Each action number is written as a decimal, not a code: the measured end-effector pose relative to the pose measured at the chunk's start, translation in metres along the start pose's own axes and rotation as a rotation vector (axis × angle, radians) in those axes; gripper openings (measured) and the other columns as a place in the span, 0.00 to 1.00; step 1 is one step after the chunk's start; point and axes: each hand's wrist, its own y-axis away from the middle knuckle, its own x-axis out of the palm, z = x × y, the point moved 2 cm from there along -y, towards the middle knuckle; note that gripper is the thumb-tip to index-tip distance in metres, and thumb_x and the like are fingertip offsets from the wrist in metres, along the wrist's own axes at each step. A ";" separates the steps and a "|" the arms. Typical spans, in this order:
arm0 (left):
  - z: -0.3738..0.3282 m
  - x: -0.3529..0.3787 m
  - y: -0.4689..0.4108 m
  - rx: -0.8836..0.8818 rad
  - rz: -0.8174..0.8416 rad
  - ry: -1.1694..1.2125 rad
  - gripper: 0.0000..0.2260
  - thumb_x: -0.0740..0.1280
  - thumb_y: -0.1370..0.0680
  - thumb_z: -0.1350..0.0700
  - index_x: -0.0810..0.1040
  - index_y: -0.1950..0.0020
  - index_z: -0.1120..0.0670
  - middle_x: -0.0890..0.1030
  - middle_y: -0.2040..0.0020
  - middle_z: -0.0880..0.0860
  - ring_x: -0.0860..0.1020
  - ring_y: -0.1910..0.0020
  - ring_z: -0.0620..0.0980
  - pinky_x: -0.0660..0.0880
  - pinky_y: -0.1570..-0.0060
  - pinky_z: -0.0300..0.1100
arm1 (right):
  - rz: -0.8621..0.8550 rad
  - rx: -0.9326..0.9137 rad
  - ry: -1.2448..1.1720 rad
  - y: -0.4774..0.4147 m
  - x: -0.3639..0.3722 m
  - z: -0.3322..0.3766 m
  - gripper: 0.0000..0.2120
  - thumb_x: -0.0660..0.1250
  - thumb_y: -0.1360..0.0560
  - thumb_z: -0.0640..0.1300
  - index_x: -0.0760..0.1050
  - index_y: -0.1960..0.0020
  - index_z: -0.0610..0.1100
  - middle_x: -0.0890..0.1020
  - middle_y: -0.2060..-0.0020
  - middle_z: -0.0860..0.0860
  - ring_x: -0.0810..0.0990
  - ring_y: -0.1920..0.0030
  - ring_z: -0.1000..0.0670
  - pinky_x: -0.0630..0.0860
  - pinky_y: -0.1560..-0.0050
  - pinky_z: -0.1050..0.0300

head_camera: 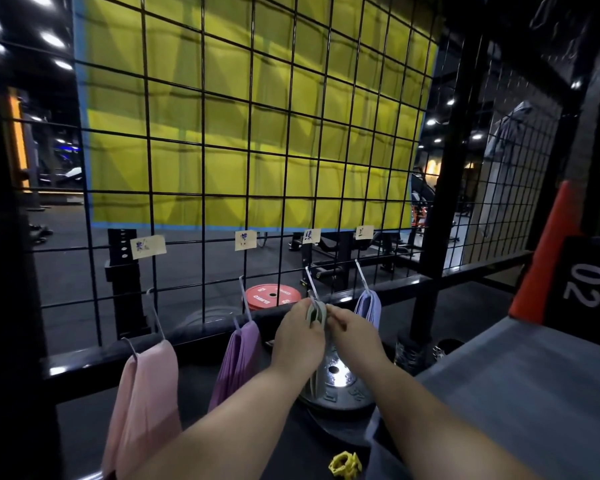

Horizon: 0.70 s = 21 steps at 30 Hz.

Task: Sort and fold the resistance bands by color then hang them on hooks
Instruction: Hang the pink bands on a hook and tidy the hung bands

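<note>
Several metal hooks stick out from a black wire grid (201, 168), each under a small paper label. Pink bands (142, 393) hang folded on the leftmost hook. Purple bands (238, 358) hang on the second hook. Lavender-blue bands (369, 308) hang on the rightmost hook. Both hands hold pale green bands (316, 314) at the tip of the third hook (311, 284). My left hand (298, 336) pinches the bands from the left. From the right, my right hand (352, 329) grips them with its fingertips. The bands' lower part trails down behind my left wrist.
A silver weight plate (340, 382) lies on the black surface below my hands, and a yellow clip (345, 464) sits near the bottom edge. A grey surface (520, 393) lies at right. A red plate (272, 294) and gym racks stand behind the grid.
</note>
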 end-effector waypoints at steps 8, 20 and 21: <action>0.002 -0.001 0.000 0.011 -0.008 -0.008 0.19 0.59 0.21 0.62 0.71 0.30 0.52 0.75 0.35 0.51 0.72 0.37 0.48 0.65 0.43 0.35 | 0.004 0.025 0.022 -0.005 0.004 -0.006 0.16 0.59 0.20 0.45 0.74 0.34 0.55 0.81 0.44 0.56 0.77 0.45 0.56 0.71 0.48 0.63; 0.007 -0.002 -0.001 0.019 -0.015 0.041 0.18 0.62 0.20 0.60 0.71 0.29 0.53 0.76 0.35 0.51 0.73 0.38 0.46 0.65 0.43 0.34 | 0.015 0.013 0.051 -0.006 0.001 -0.005 0.16 0.59 0.19 0.46 0.73 0.33 0.54 0.80 0.43 0.55 0.75 0.48 0.58 0.68 0.55 0.69; 0.007 -0.002 0.000 0.022 -0.016 0.053 0.18 0.62 0.20 0.60 0.71 0.30 0.53 0.76 0.36 0.50 0.73 0.40 0.44 0.65 0.44 0.34 | 0.015 0.013 0.045 -0.006 0.000 -0.005 0.16 0.59 0.19 0.46 0.73 0.33 0.53 0.80 0.42 0.55 0.75 0.47 0.57 0.69 0.53 0.67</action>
